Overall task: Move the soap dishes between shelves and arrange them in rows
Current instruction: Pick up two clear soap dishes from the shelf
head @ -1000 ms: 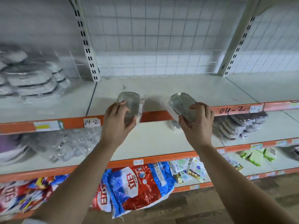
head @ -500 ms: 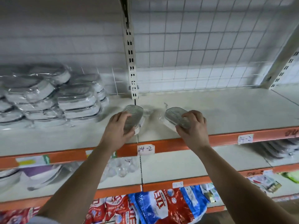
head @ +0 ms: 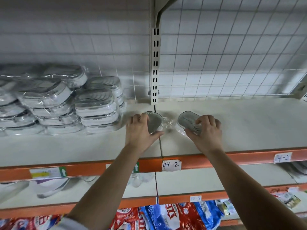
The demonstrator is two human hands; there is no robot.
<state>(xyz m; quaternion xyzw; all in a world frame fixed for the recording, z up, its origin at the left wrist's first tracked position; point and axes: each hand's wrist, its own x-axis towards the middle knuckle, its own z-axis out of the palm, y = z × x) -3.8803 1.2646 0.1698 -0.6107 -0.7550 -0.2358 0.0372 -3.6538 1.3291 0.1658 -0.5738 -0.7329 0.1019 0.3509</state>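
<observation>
My left hand (head: 141, 130) grips a clear grey oval soap dish (head: 155, 121) in plastic wrap, low over the upper shelf (head: 249, 127) near the seam between two shelf boards. My right hand (head: 206, 130) grips a second wrapped soap dish (head: 186, 119) just to the right of the first. Both dishes sit at or just above the shelf surface; contact is unclear. A stack of several wrapped white-and-grey soap dishes (head: 93, 105) stands on the same shelf to the left.
A slotted upright post (head: 154, 67) and a wire grid back (head: 232, 55) close off the rear. The orange shelf edge (head: 216, 159) carries a label reading 04-2. Lower shelves hold glassware (head: 137, 180), shoes (head: 49, 186) and red-blue bags (head: 166, 214).
Both hands have carried the two dishes up from in front of the shelf edge and farther back onto the upper shelf, lowering them towards its surface. The view has swung left.
</observation>
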